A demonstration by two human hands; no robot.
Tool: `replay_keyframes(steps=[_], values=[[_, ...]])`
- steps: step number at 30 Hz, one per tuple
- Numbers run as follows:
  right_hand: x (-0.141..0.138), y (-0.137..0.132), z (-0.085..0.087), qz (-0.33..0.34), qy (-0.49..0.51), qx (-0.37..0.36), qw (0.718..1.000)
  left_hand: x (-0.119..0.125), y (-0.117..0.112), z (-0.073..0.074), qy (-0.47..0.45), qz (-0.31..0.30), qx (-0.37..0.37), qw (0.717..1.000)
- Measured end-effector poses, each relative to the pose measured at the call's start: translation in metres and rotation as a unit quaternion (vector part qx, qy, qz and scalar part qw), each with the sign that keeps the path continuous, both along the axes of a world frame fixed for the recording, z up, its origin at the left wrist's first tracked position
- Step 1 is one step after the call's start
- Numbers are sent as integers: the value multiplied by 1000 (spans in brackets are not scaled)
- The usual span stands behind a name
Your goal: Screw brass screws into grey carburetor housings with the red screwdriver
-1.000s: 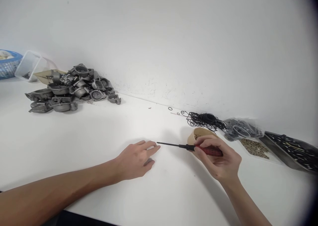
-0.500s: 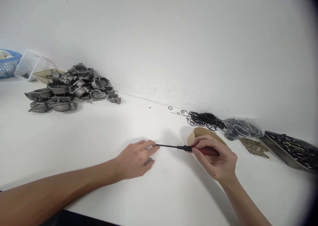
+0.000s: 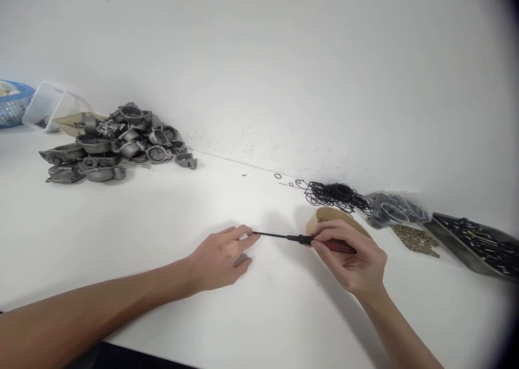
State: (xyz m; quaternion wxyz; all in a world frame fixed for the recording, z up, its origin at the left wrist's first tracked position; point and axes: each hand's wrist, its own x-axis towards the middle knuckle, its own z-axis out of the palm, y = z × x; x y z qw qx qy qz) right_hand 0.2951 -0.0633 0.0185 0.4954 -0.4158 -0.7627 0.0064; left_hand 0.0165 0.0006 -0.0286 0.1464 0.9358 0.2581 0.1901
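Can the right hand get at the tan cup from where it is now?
Probably yes: the tan cup sits just behind the right hand, nothing between them. But that hand is shut on the screwdriver, so its fingers are taken.

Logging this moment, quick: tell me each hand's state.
Left hand: fingertips at the screwdriver tip; whether it holds anything cannot be told.
Right hand: closed on the screwdriver handle.

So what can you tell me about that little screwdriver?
The screwdriver is slim, with a dark red handle, a black collar and a thin dark shaft. The right hand grips the handle and holds it nearly level just above the white table. Its tip meets the fingertips of the left hand.
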Motion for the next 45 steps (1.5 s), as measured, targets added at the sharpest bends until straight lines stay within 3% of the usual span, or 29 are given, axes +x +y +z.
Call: replay_keyframes(steps=[10, 17, 22, 24, 28, 30, 34, 45], values=[[1, 1, 0, -17, -13, 15, 1000, 0, -1, -1, -22, 22, -27, 999], [3, 1, 1, -20, -18, 43, 999, -1, -1, -5, -24, 14, -1, 1000], [4, 3, 0, -44, 12, 38, 998, -1, -3, 2, -59, 34, 42, 997], [3, 3, 0, -57, 29, 28, 998, -1, -7, 6, -84, -8, 68, 994], [3, 3, -1, -38, 30, -2, 999, -2, -23, 3, -85, -208, 85, 971], [3, 4, -3, -7, 17, -27, 999, -2, -31, -4, -80, -243, 73, 964], [2, 3, -6, 23, 3, -60, 998, -2, -34, -11, -54, -231, 63, 969], [6, 3, -8, 25, 11, -90, 996, 0, -25, -6, -30, -211, 55, 976]])
